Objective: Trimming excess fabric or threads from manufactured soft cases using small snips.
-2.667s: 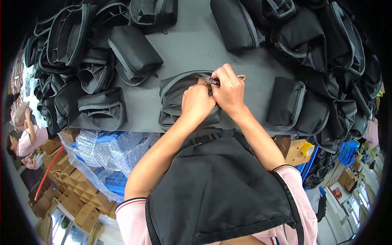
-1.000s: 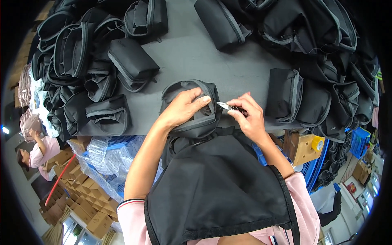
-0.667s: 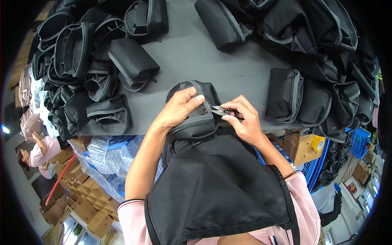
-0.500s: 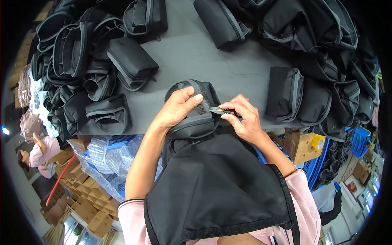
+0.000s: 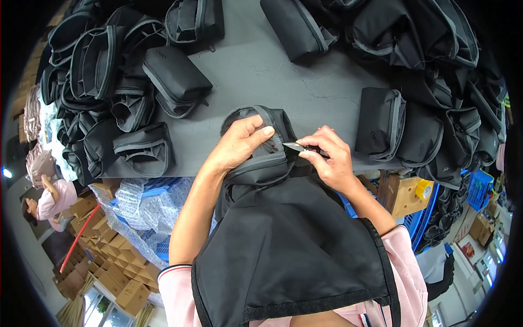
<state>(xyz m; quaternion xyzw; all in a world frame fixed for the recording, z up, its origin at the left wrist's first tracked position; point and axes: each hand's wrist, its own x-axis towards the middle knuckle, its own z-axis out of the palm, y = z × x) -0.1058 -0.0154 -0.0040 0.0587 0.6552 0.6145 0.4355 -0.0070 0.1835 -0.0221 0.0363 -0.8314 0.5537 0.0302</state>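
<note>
In front of me at the table's near edge is a small black zippered pouch [image 5: 257, 173], its mouth gaping and its grey zipper edge facing up. My left hand [image 5: 239, 143] grips the pouch's left side, the thumb pressed on the rim and the fingers reaching inside. My right hand [image 5: 328, 155] is closed round small thread snips [image 5: 295, 146]. Their pointed metal blades touch or lie very near the pouch's right-hand zipper edge. What the tips meet there is too small to make out.
Heaps of similar black pouches [image 5: 95, 68] lie at the left and on the right [image 5: 379, 120] of the grey table [image 5: 245, 71]. Loose threads lie on it. Below its edge are bubble wrap [image 5: 144, 204], cardboard boxes [image 5: 117, 256] and yellow tape [image 5: 423, 189]. Another person [image 5: 52, 199] is far left.
The snips have drawn back slightly to the right along with my right hand, and their blades look closer together. My left hand still holds the pouch in nearly the same place.
</note>
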